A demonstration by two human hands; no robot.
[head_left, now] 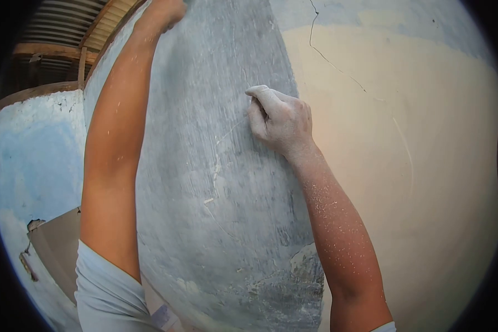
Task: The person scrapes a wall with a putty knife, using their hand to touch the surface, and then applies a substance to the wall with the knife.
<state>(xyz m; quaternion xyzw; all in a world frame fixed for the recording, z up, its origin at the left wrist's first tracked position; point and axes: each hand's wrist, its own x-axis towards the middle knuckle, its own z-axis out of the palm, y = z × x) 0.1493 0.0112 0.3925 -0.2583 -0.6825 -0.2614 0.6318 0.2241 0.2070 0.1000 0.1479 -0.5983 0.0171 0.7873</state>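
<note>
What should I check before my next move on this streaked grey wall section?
1. White-dusted, bare right hand in full view: ok, fingers curled.
2. Anything held inside it: cannot tell, the curled fingers hide it.
3. Bare left hand in full view: not ok, the top edge crops it.
4. Streaked grey wall section unmarked: not ok, pale lines show.
5. Smooth cream wall section free of cracks: not ok, a thin dark crack enters from above.

Soft, even daylight in here, its source hard to place: the cream wall shows brightest, the grey strip duller, the roof sheeting dim. Wide-lens distortion bows straight lines, and all 4 corners fall black.
</note>
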